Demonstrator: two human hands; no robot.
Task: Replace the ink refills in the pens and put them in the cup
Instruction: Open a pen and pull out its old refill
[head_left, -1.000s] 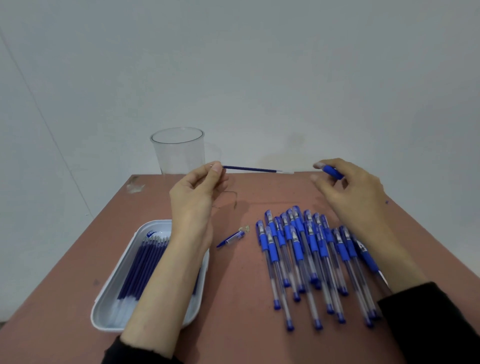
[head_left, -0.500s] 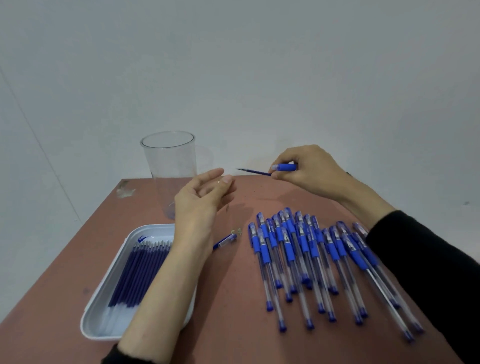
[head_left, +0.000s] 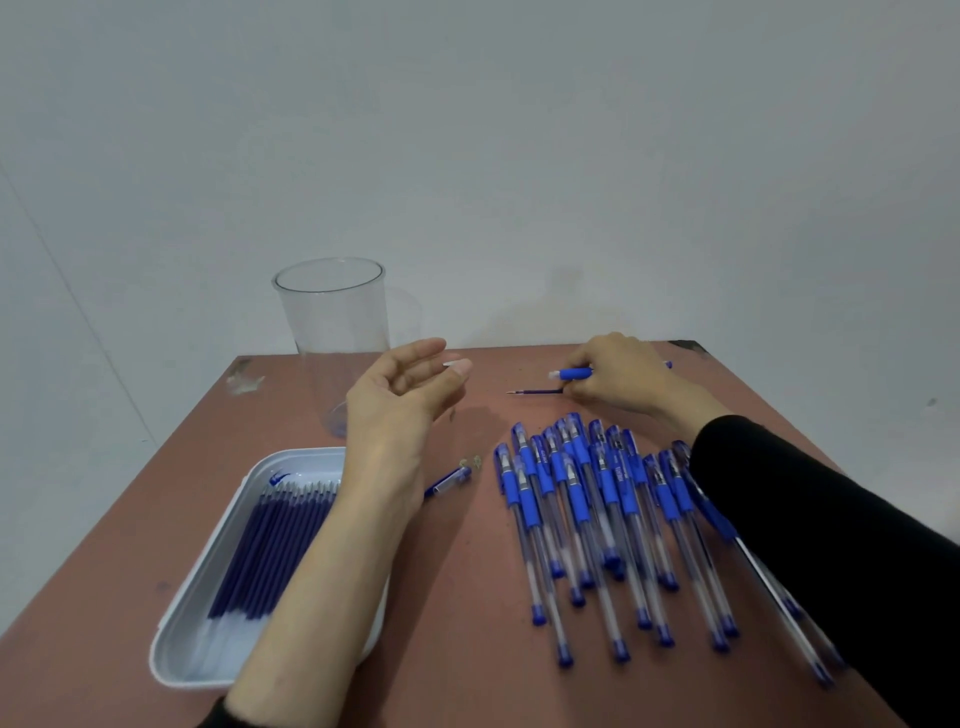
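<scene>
My right hand (head_left: 618, 382) rests low over the far side of the table and grips a pen body with a blue grip (head_left: 571, 373). It also holds the end of a thin dark refill (head_left: 535, 391) that points left along the tabletop. My left hand (head_left: 400, 400) hovers in front of the clear cup (head_left: 332, 322), fingers loosely curled, thumb and forefinger apart. Several blue pens (head_left: 597, 509) lie side by side under my right forearm. A white tray (head_left: 187, 675) at the left holds several dark refills (head_left: 270, 545).
A blue pen cap (head_left: 449, 477) and small clear bits (head_left: 470, 460) lie between the tray and the pens. The brown table (head_left: 457, 649) ends at a pale wall just behind the cup. My left forearm crosses the tray's right side.
My left hand let go of the refill and stayed near the cup. My right hand took the refill and dropped from mid-air to the tabletop on the far right.
</scene>
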